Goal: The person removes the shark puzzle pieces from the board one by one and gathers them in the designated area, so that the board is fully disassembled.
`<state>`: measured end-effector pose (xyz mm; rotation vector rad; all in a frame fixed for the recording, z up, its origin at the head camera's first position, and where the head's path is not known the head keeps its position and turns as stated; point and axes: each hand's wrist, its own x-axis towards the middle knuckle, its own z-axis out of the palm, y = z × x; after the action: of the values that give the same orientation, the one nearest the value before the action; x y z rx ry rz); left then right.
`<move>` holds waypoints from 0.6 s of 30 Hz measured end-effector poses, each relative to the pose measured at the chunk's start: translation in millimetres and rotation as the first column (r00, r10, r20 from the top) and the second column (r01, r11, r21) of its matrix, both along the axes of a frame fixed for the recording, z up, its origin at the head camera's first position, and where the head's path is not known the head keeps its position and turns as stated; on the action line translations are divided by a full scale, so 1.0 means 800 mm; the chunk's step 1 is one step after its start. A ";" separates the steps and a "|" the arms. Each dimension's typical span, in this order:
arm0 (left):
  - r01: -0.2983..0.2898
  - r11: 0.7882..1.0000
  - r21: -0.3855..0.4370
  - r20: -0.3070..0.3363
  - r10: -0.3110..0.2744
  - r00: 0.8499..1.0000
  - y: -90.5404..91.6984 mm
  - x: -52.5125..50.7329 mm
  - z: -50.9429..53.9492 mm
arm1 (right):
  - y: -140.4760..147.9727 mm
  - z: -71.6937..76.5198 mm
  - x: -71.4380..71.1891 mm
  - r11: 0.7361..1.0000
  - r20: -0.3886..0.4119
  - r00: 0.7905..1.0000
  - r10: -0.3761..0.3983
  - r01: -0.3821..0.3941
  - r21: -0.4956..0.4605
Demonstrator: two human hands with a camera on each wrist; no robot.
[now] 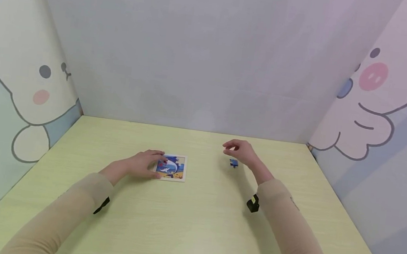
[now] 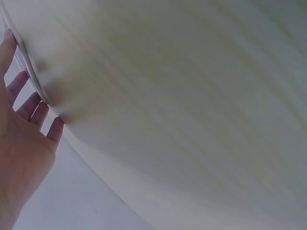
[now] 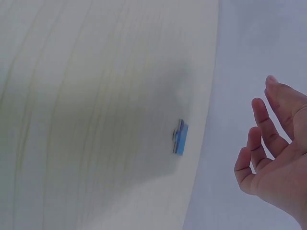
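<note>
A small framed jigsaw puzzle (image 1: 174, 168) with a dolphin picture lies on the table, left of the middle. My left hand (image 1: 144, 163) rests over its left side, thumb and fingers spread across the frame. In the left wrist view the fingers (image 2: 33, 98) touch the board's edge. Off to the right, a loose blue puzzle piece (image 1: 234, 163) lies on the table. Just above and beyond it hovers my right hand (image 1: 242, 151), fingers loosely bent. The right wrist view has the puzzle piece (image 3: 181, 137) apart from that right hand (image 3: 280, 153), which holds nothing.
A pale yellow wooden table (image 1: 192, 222) spreads under both arms. Behind it stands a plain grey-white wall panel (image 1: 203, 60), with cartoon-printed panels on both sides. Black devices (image 1: 253, 203) are worn at the wrists.
</note>
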<state>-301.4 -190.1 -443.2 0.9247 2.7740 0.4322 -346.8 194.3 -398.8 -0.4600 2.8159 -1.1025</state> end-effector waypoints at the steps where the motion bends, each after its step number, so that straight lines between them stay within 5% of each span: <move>1: -0.002 1.000 0.000 0.001 0.002 1.000 0.000 0.000 0.000 | -0.004 0.001 0.001 1.000 -0.003 1.000 0.003 -0.003 -0.003; 18: -0.023 1.000 0.010 0.025 0.022 0.999 0.002 0.003 0.005 | -0.096 0.000 0.019 0.998 -0.072 0.995 0.063 -0.064 -0.013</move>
<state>-298.8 -188.8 -439.0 0.8848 2.7645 0.4584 -331.6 117.7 -398.8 -0.5980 2.8330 -1.1177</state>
